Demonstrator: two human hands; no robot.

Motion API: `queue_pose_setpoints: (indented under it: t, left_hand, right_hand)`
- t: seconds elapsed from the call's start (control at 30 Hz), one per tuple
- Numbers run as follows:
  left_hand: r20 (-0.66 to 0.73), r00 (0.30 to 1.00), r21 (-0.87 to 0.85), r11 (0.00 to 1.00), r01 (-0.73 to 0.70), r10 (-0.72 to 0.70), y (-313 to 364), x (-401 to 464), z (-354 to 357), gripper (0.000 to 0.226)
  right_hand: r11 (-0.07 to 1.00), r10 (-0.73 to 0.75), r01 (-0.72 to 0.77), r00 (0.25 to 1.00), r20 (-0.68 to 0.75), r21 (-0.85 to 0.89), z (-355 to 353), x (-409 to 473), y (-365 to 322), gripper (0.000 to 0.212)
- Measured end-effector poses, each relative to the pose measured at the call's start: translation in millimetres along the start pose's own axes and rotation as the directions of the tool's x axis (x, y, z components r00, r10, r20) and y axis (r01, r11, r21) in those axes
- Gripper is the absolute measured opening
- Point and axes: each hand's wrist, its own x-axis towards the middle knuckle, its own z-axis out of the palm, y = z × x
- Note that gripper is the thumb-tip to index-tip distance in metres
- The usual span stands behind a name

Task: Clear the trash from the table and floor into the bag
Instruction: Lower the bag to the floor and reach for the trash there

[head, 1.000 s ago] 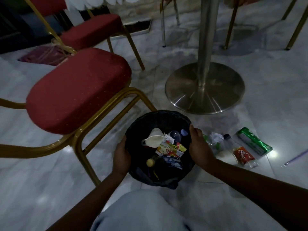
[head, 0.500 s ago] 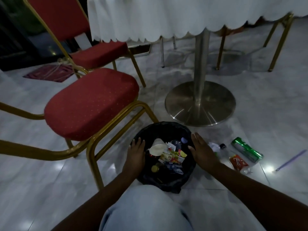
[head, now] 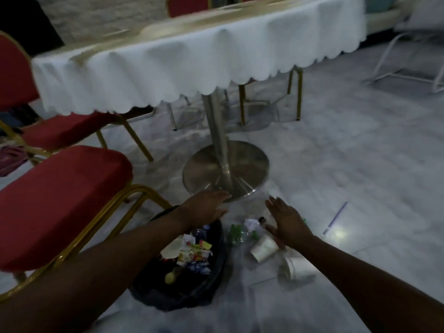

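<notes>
A black trash bag [head: 216,280] stands open on the marble floor, holding wrappers, a paper cup and a small yellow ball. My left hand [head: 204,207] hovers above its far rim, fingers spread, holding nothing. My right hand [head: 286,222] is raised to the right of the bag, palm flat and empty. Under and beside it lie two white paper cups [head: 263,247] [head: 298,270], a crushed green-labelled plastic bottle [head: 236,233] and a crumpled white paper [head: 251,223]. A thin purple straw [head: 335,217] lies further right.
A table with a white scalloped cloth [head: 192,61] stands ahead on a steel pedestal base [head: 249,164]. Red padded chairs with gold frames [head: 62,193] crowd the left, touching the bag's side. More chair legs [head: 298,97] stand behind the pedestal.
Both hands have let go of the bag's rim and lifted away, fingers spread. The view has tilted upward, bringing the tablecloth in. Two white cups now show beside the bag.
</notes>
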Motion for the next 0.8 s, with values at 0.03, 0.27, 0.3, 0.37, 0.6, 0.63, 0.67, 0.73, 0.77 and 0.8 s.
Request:
queue_pose_setpoints:
  t: [0.03, 0.27, 0.3, 0.37, 0.6, 0.63, 0.67, 0.73, 0.77, 0.8]
  left_hand:
    - [0.015, 1.0, 0.026, 0.999, -0.026, 0.026, 4, 15, 1, 0.061]
    - [0.027, 0.995, 0.055, 0.993, -0.102, 0.1, 69, 108, 34, 0.06]
    - [0.032, 0.996, 0.028, 0.996, -0.087, 0.086, 80, 115, 46, 0.06]
    - [0.061, 0.998, -0.045, 0.999, -0.025, 0.028, 98, 122, 73, 0.06]
    - [0.189, 0.963, -0.175, 0.958, 0.227, -0.194, 119, 93, 211, 0.048]
    - [0.195, 0.954, -0.135, 0.957, 0.255, -0.226, 120, 87, 232, 0.046]
    - [0.192, 0.948, -0.115, 0.953, 0.279, -0.255, 120, 82, 251, 0.045]
    - [0.223, 0.933, -0.103, 0.945, 0.31, -0.282, 121, 74, 282, 0.048]
    - [0.252, 0.915, -0.084, 0.935, 0.345, -0.315, 121, 70, 291, 0.051]
    - [0.262, 0.903, -0.064, 0.927, 0.37, -0.342, 120, 66, 298, 0.054]
  right_hand:
    - [1.0, -0.002, 0.001, 1.0, -0.024, -0.013, -3, -1, 7, 0.075]
    - [0.983, 0.152, -0.153, 0.988, -0.01, -0.099, -13, -25, 79, 0.085]
    - [0.98, 0.169, -0.167, 0.986, 0.002, -0.106, -10, -31, 89, 0.086]
    - [0.973, 0.197, -0.191, 0.98, 0.032, -0.132, 0, -39, 106, 0.089]
    - [0.972, 0.191, -0.155, 0.959, 0.21, -0.178, 66, -50, 121, 0.103]
    - [0.97, 0.196, -0.152, 0.95, 0.245, -0.189, 78, -52, 122, 0.105]
    - [0.969, 0.201, -0.148, 0.938, 0.284, -0.197, 90, -54, 122, 0.107]
    - [0.968, 0.21, -0.145, 0.917, 0.339, -0.207, 110, -59, 123, 0.109]
    - [0.966, 0.217, -0.149, 0.911, 0.351, -0.212, 117, -60, 122, 0.11]
    - [0.964, 0.226, -0.154, 0.902, 0.367, -0.215, 125, -61, 120, 0.111]
